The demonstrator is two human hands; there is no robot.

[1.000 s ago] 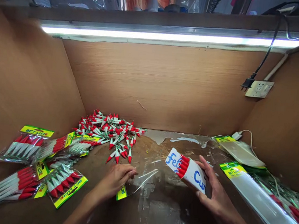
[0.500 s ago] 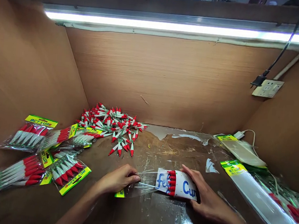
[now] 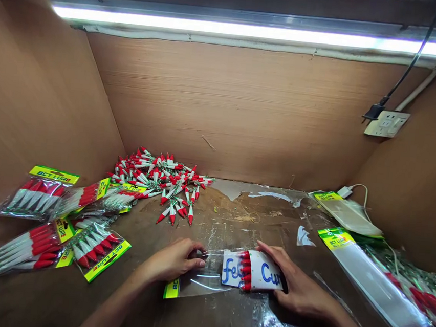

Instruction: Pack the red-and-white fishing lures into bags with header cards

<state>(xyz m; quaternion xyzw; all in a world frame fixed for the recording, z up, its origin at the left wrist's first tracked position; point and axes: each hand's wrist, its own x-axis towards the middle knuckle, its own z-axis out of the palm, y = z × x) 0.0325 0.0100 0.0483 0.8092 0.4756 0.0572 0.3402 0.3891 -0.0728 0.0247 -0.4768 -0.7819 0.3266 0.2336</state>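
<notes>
My left hand [image 3: 178,260] pinches the upper edge of a clear plastic bag [image 3: 206,286] between thumb and fingertips. The bag's yellow header lies below that hand. My right hand [image 3: 294,286] is wrapped round the right end of a white holder [image 3: 263,277] with blue lettering. A row of red lure tips [image 3: 246,270] shows across the holder; the rest of those lures is hidden. The holder's left end is at the bag's right end; I cannot tell how far inside it lies.
Red-and-white lures [image 3: 155,170] are heaped at the back left. Several filled bags [image 3: 27,248] lie at left. Flat bags [image 3: 376,281] and more lures [image 3: 421,296] lie at right. A black plug [image 3: 373,112] hangs by the wall outlet [image 3: 387,123].
The holder has moved slightly left, closer to my left hand. The bag's near edge has spread toward me. The whole view has shifted a little.
</notes>
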